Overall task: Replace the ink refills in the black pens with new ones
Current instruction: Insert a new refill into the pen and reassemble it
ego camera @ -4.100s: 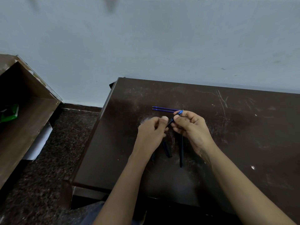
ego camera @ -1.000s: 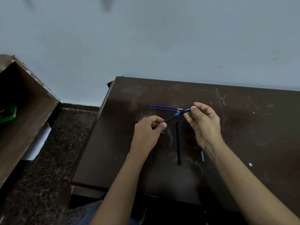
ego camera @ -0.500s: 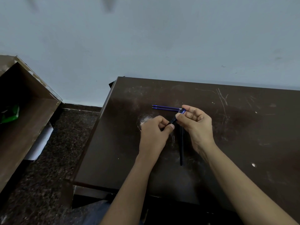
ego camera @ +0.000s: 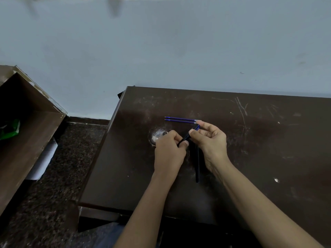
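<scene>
Pale blue wall [ego camera: 161, 51] fills the upper half, unchanged from earlier frames. Dark brown table [ego camera: 268, 149] below it, scuffed and scratched, with a whitish worn patch [ego camera: 157, 136] near the left hand. At far left an open wooden cabinet [ego camera: 26, 131] with a green item [ego camera: 9, 129] inside; speckled dark floor [ego camera: 59, 176] between cabinet and table.

Both forearms reach in from the bottom edge. Left hand [ego camera: 170, 149] curled closed, thumb and forefinger pinching the lower end of a black pen [ego camera: 186, 137]. Right hand [ego camera: 209, 140] pinching the upper end of the same pen, where a blue part [ego camera: 197, 127] shows between thumb and fingertips; other fingers loosely bent. Pen held tilted, just above the table.

One second ago the hands were apart with the pen stretched out between them; half a second ago they had closed in. Now they sit nearly touching, much as half a second ago.

A second black pen [ego camera: 197, 163] lies on the table between the wrists, running toward the viewer, partly hidden under the right hand. Two blue refills [ego camera: 179, 119] lie side by side just beyond the right fingertips, same place as in every earlier frame.
</scene>
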Demonstrator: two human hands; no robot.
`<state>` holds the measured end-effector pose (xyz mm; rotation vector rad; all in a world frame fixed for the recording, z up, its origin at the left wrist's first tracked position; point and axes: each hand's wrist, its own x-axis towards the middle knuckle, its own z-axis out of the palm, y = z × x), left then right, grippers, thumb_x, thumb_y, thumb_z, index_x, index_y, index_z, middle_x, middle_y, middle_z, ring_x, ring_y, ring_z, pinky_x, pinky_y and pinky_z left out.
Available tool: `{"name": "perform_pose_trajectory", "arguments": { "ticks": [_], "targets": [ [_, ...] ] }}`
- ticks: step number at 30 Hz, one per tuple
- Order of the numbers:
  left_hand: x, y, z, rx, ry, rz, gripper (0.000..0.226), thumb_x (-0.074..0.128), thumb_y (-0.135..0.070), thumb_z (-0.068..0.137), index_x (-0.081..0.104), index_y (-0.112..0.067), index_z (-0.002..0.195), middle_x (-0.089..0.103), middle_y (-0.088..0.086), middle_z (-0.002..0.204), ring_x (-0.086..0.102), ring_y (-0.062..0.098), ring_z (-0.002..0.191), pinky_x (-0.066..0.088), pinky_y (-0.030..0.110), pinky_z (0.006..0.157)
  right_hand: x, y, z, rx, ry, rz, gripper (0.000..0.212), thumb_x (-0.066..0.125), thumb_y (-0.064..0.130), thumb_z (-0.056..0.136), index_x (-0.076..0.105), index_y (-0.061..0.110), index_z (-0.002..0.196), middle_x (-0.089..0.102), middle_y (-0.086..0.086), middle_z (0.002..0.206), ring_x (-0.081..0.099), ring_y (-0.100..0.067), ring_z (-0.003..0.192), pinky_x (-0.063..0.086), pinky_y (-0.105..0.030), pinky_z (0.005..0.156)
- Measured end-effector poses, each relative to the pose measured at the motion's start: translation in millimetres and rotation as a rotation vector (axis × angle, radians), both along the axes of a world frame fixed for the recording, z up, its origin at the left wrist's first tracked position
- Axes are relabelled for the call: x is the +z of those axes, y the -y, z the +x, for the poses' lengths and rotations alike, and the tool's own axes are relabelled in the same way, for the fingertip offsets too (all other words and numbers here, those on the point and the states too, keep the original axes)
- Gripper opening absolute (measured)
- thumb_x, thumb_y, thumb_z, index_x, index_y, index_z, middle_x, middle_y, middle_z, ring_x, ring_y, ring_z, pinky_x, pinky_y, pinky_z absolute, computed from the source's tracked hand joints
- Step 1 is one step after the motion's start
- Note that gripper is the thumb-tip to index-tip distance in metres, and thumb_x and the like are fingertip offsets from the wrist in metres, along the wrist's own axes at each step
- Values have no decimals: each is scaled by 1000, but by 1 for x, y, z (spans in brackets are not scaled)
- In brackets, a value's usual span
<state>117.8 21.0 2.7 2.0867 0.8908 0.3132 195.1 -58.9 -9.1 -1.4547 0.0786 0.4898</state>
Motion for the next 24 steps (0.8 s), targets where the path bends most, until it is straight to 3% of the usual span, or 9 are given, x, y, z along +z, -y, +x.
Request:
{"name": "perform_pose_trajectory", "arguments": {
  "ticks": [3,6,8,11,16,20,24],
  "targets": [
    [1,0,3,-27,-30,-29,4,65,-18,83,63,-16,86,54,-11,65,51,0,59,37,9,57,-1,2,4,35,48,-43,36,71,-1,79,65,9,113,69,-21,97,66,-25,86,53,-51,92],
    [0,3,7,-54,-99,-69,11,63,-16,84,66,-14,94,56,-12,71,52,1,65,36,8,58,-1,5,8,116,152,-143,38,70,3,80,66,18,115,70,-10,102,68,-19,93,54,-43,92],
    [-3,5,8,-39,-140,-74,13,66,-16,83,66,-12,96,61,-6,81,58,7,73,35,7,58,-1,10,10,168,231,-230,40,69,5,81,64,22,117,70,-3,102,68,-11,89,55,-32,89],
    [-7,7,6,17,-201,-60,16,68,-18,83,67,-10,97,68,5,96,65,19,88,42,19,70,-1,17,13,237,398,-456,40,69,7,82,63,21,119,65,0,100,61,-3,77,52,-19,81],
    [-8,8,5,15,-309,1,21,66,-20,85,65,-10,103,66,8,108,64,25,98,42,26,74,-7,25,17,454,437,-760,45,73,13,80,60,18,123,59,-7,109,61,-17,87,48,-24,82],
    [-7,13,10,-4,-362,30,21,64,-21,87,62,-9,103,62,9,109,62,29,98,41,30,72,-12,27,13,529,423,-790,50,73,13,80,57,16,127,61,-8,105,60,-21,96,48,-28,88],
    [-9,17,13,-30,-380,49,21,65,-22,86,60,-12,105,64,8,107,62,28,99,41,31,71,-14,28,12,525,397,-755,49,72,12,81,56,17,128,60,-3,92,57,-14,85,44,-21,78]
  ]
}}
